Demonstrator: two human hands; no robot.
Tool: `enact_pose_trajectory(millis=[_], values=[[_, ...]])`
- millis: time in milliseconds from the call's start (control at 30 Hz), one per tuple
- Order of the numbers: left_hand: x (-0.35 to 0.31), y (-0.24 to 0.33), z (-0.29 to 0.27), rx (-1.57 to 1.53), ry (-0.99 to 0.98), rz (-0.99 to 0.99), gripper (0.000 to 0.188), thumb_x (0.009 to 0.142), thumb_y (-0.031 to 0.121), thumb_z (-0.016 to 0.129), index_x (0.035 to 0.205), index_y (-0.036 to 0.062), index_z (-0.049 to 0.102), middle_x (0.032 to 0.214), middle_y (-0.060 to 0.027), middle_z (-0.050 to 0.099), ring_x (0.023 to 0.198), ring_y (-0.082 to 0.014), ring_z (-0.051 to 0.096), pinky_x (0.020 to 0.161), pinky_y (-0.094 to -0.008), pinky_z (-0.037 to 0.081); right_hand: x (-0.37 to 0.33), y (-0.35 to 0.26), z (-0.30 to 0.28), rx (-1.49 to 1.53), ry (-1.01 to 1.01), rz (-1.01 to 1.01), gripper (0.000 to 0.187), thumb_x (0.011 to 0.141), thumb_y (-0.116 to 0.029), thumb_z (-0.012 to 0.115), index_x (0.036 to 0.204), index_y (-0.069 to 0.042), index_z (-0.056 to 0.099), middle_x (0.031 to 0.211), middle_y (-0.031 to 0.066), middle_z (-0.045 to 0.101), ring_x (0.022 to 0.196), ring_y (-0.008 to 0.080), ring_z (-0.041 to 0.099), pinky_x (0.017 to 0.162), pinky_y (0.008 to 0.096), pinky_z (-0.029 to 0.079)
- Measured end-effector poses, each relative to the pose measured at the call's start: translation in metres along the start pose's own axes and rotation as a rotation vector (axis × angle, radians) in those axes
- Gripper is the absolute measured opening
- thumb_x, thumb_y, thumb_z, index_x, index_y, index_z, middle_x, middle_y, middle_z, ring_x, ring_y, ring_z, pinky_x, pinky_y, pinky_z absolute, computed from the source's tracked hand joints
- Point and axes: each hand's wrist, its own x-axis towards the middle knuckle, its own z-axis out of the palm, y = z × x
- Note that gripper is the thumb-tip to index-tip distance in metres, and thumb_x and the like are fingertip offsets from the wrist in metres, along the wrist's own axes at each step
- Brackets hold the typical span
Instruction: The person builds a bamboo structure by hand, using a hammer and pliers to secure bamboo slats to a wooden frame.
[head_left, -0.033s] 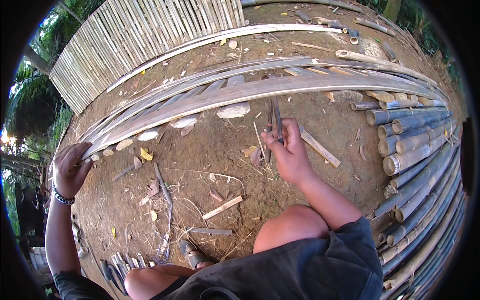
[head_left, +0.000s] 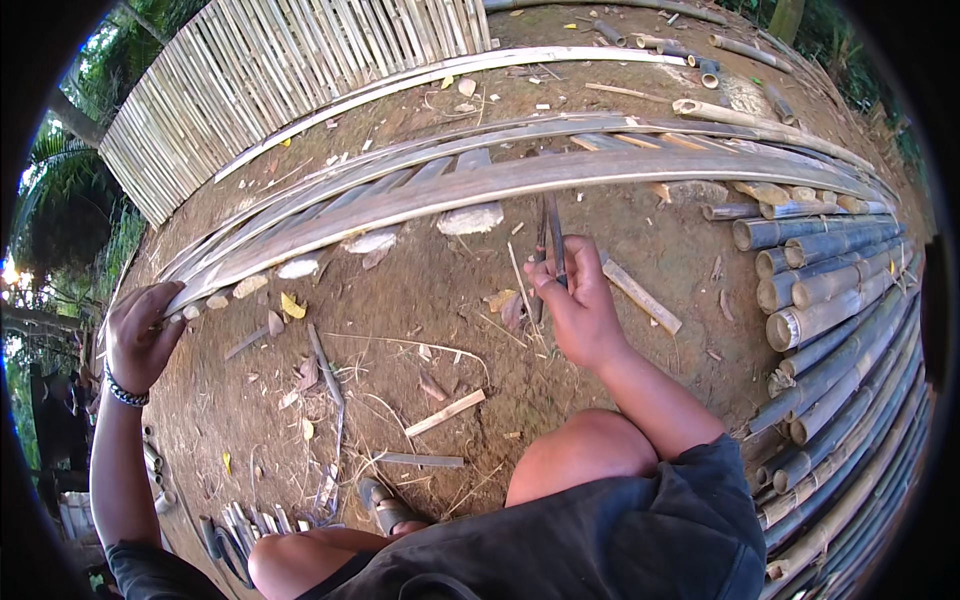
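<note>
I squat on bare dirt. My right hand (head_left: 582, 312) is closed around the handle of a dark, narrow blade (head_left: 553, 235) that points up toward a bundle of long split bamboo strips (head_left: 520, 178) lying across the ground. My left hand (head_left: 140, 335), with a beaded band at the wrist, grips the left end of those strips. My right knee (head_left: 585, 455) sits just below the right hand.
A stack of round bamboo poles (head_left: 830, 290) lies at the right. A panel of thin bamboo slats (head_left: 280, 80) lies at the upper left. Short offcuts (head_left: 445, 412), chips and leaves litter the dirt. My sandalled foot (head_left: 385, 510) is at the bottom.
</note>
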Motion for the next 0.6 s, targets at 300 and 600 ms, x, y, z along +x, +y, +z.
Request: enact_pose_trajectory(millis=[300,600], values=[[0.001,0.000,0.000,-0.027,0.000,0.001,0.036,0.073,0.007,0.079,0.106,0.0008,0.069,0.099,-0.0136,0.074,0.080,-0.0289,0.069,0.070,-0.0375,0.054,-0.002,-0.004,0.004,-0.221,0.093,-0.051,0.036,0.097,-0.017,0.061,0.124,-0.003,0.041,0.097,0.0104,0.061,0.090,0.0216,0.061,0.076,0.0384,0.050],[-0.002,0.007,0.000,-0.037,-0.032,-0.035,0.037,0.072,0.006,0.079,0.108,0.0012,0.069,0.099,-0.0146,0.073,0.079,-0.0279,0.068,0.066,-0.0365,0.054,0.018,0.007,0.016,-0.565,0.308,-0.102,0.026,0.094,-0.018,0.066,0.110,-0.003,0.053,0.085,0.0143,0.059,0.068,0.0305,0.060,0.065,0.0421,0.048]])
